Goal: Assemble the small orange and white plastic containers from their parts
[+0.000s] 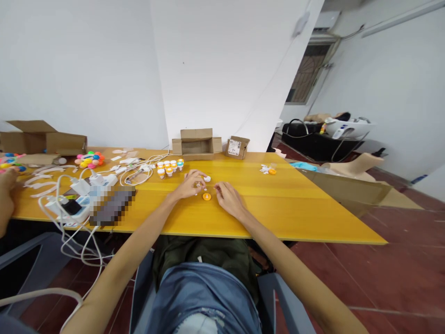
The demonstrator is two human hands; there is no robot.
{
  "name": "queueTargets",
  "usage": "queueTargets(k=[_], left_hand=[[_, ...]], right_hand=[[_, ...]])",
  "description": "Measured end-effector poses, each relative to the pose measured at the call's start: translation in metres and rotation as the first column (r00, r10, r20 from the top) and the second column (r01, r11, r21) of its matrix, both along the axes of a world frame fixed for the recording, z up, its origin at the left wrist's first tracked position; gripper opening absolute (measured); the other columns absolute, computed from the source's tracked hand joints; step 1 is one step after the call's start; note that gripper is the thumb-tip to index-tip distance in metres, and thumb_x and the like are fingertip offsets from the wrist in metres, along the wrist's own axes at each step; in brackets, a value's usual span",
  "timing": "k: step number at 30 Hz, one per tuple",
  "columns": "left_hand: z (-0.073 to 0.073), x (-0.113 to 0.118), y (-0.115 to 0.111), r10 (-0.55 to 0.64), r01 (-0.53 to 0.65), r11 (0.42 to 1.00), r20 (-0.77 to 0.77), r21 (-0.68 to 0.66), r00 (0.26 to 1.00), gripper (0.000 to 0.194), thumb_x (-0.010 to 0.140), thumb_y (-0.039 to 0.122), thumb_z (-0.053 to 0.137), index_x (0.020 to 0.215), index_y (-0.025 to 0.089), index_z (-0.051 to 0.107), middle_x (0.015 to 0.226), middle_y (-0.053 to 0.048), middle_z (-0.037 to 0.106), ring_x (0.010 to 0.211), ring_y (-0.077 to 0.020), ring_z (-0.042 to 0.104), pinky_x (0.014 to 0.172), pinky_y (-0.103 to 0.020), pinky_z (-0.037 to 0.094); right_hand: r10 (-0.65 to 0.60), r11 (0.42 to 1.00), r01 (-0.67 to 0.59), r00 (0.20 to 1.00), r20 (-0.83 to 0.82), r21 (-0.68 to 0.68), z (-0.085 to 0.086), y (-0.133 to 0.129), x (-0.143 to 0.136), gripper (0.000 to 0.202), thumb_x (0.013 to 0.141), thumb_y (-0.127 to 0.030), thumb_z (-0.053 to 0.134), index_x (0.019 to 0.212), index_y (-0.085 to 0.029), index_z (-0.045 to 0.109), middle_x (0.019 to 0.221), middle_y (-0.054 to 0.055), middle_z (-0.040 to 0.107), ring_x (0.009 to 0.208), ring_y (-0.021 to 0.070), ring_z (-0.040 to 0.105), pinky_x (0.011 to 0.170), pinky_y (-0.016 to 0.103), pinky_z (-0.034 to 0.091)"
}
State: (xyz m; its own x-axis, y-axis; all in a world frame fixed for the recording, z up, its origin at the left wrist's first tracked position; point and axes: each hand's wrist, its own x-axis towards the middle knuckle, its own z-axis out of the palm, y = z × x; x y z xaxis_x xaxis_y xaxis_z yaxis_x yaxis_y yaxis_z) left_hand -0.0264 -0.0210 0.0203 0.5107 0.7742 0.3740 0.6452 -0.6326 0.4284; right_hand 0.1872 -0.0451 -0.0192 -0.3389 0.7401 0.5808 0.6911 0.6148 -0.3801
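My left hand is over the table with its fingers apart, beside several tiny white pieces. Just past its fingertips lies a small white round piece. Between my two hands sits an orange disc with a white middle, flat on the wood. To the right of that disc, my right hand has its fingers curled and pressed together; whether anything tiny is in them is hidden. A group of small white pieces with orange, yellow and teal tops stands beyond my left hand.
Power strips with white chargers, tangled cables and a blurred dark object occupy the left. Open cardboard boxes line the back. More small orange and white parts lie right. Another person's hand is at far left, near colourful balls.
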Motion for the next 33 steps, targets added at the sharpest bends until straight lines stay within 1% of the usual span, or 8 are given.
queueTargets(k=[3,7,13,17,21,25,29,33], left_hand=[[-0.003,-0.001,0.001,0.040,-0.040,0.999,-0.016,0.037,0.999,0.015,0.087,0.028,0.059,0.086,0.026,0.073,0.127,-0.002,0.064,0.128,-0.0281,0.041,0.113,-0.050,0.029],[-0.005,-0.001,0.002,0.048,-0.046,0.997,-0.038,0.056,0.998,0.013,0.085,0.025,0.060,0.085,0.026,0.073,0.129,-0.002,0.063,0.129,-0.0291,0.039,0.112,-0.051,0.028],[-0.003,-0.006,0.003,0.076,-0.073,0.994,-0.038,0.079,0.996,0.014,0.085,0.023,0.058,0.084,0.026,0.072,0.127,-0.002,0.063,0.129,-0.0288,0.039,0.112,-0.050,0.028],[0.000,-0.010,0.002,0.056,-0.052,0.997,-0.076,0.059,0.996,0.014,0.084,0.022,0.059,0.084,0.025,0.073,0.128,-0.004,0.062,0.130,-0.0297,0.039,0.112,-0.051,0.028],[0.001,-0.011,0.000,0.047,-0.042,0.998,-0.097,0.050,0.994,0.014,0.084,0.023,0.059,0.085,0.025,0.072,0.129,-0.004,0.061,0.130,-0.0294,0.039,0.112,-0.051,0.027],[0.003,-0.010,-0.003,0.035,-0.030,0.999,-0.109,0.043,0.993,0.016,0.082,0.018,0.056,0.086,0.025,0.071,0.131,-0.002,0.061,0.130,-0.0289,0.040,0.112,-0.051,0.028],[0.006,-0.011,-0.003,0.036,-0.032,0.999,-0.109,0.042,0.993,0.019,0.080,0.016,0.055,0.087,0.025,0.071,0.131,-0.002,0.060,0.129,-0.0287,0.040,0.112,-0.051,0.028],[0.007,-0.015,-0.002,0.028,-0.025,0.999,-0.103,0.038,0.994,0.018,0.082,0.018,0.055,0.087,0.025,0.071,0.132,-0.002,0.059,0.130,-0.0288,0.039,0.112,-0.051,0.029]], right_hand=[[0.003,1.000,-0.004,1.000,0.020,0.009,0.001,0.000,0.000,0.019,0.089,-0.010,0.047,0.093,-0.024,0.060,0.096,0.008,0.068,0.094,0.0228,0.063,0.084,0.035,0.050],[0.015,0.999,-0.017,0.999,0.051,0.028,0.001,0.002,0.001,0.021,0.089,-0.010,0.046,0.092,-0.024,0.061,0.093,0.008,0.067,0.091,0.0236,0.061,0.083,0.037,0.050],[0.054,0.994,-0.066,0.988,0.143,0.085,-0.001,0.006,-0.001,0.023,0.091,-0.010,0.046,0.095,-0.023,0.064,0.096,0.009,0.067,0.093,0.0248,0.060,0.086,0.039,0.049],[0.061,0.991,-0.083,0.978,0.201,0.101,0.000,0.013,-0.005,0.021,0.094,-0.013,0.048,0.097,-0.023,0.066,0.099,0.010,0.066,0.095,0.0248,0.059,0.085,0.038,0.049],[0.098,0.986,-0.124,0.971,0.216,0.110,0.002,0.025,-0.012,0.018,0.096,-0.016,0.051,0.096,-0.022,0.068,0.099,0.009,0.066,0.094,0.0232,0.058,0.085,0.037,0.049],[0.149,0.978,-0.177,0.964,0.220,0.113,0.003,0.035,-0.017,0.015,0.095,-0.019,0.056,0.095,-0.022,0.070,0.099,0.009,0.065,0.093,0.0219,0.059,0.086,0.036,0.049],[0.206,0.963,-0.237,0.954,0.220,0.126,0.002,0.039,-0.018,0.015,0.094,-0.019,0.059,0.097,-0.023,0.073,0.102,0.008,0.065,0.096,0.0215,0.059,0.086,0.036,0.049],[0.228,0.958,-0.258,0.950,0.213,0.128,0.000,0.040,-0.017,0.016,0.093,-0.018,0.059,0.093,-0.023,0.074,0.101,0.008,0.065,0.096,0.0220,0.058,0.086,0.037,0.048]])
